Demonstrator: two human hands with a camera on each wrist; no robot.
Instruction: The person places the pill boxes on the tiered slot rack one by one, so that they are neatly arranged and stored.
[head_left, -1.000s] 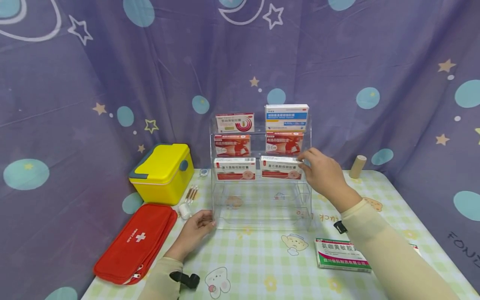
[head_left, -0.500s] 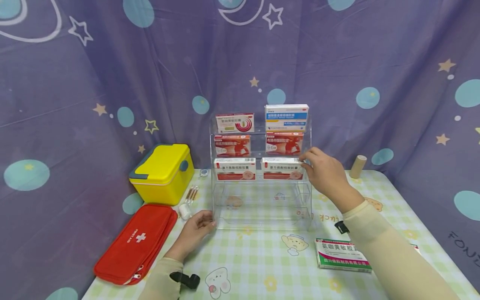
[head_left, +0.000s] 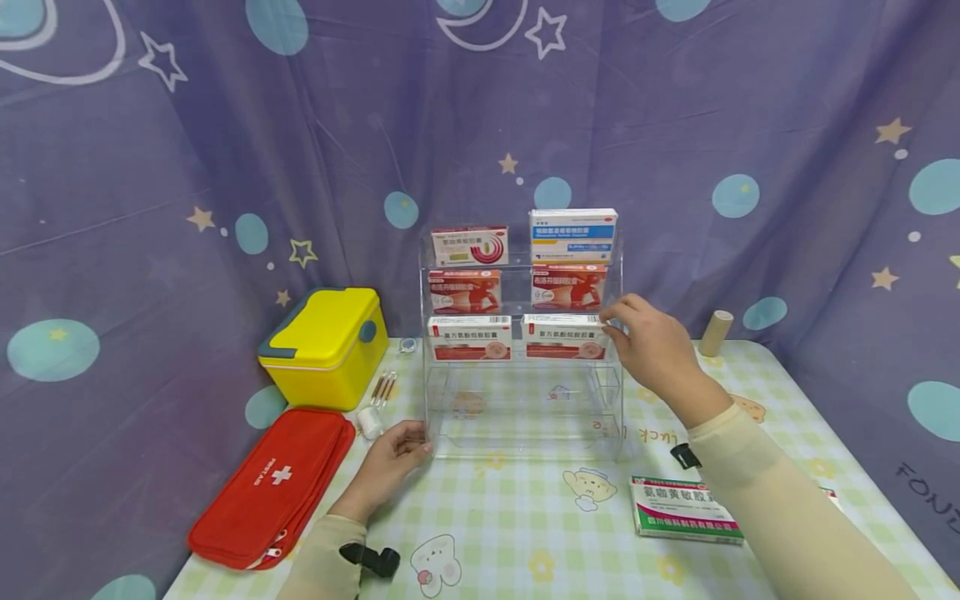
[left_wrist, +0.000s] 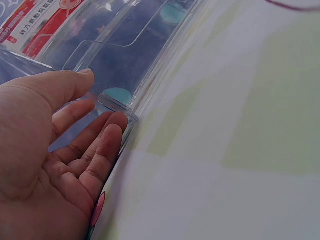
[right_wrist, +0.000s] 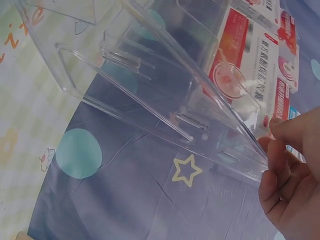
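A clear acrylic display stand (head_left: 525, 400) faces me, its upper tiers holding pairs of medicine boxes. My right hand (head_left: 652, 346) pinches the top right corner of a white-and-red medicine box (head_left: 562, 340) in the third row. The right wrist view has the thumb at the end of that box (right_wrist: 245, 70), with curled fingers beside the stand's side panel. Low on the left, my left hand (head_left: 386, 467) holds the stand's side edge near its base. In the left wrist view, the thumb and half-curled fingers of that hand (left_wrist: 60, 135) meet the stand's bottom corner.
A green-and-white medicine box (head_left: 682, 510) lies at front right, partly behind my right sleeve. To the left are a red first-aid pouch (head_left: 273, 487), a yellow case (head_left: 330, 346), a small white bottle (head_left: 370, 422) and thin brown vials (head_left: 383, 388). A beige roll (head_left: 716, 333) stands at back right.
The held white-and-red box has shifted slightly down and right and now sits level with its neighbour. My right hand moved slightly along with it; the left hand stays put.
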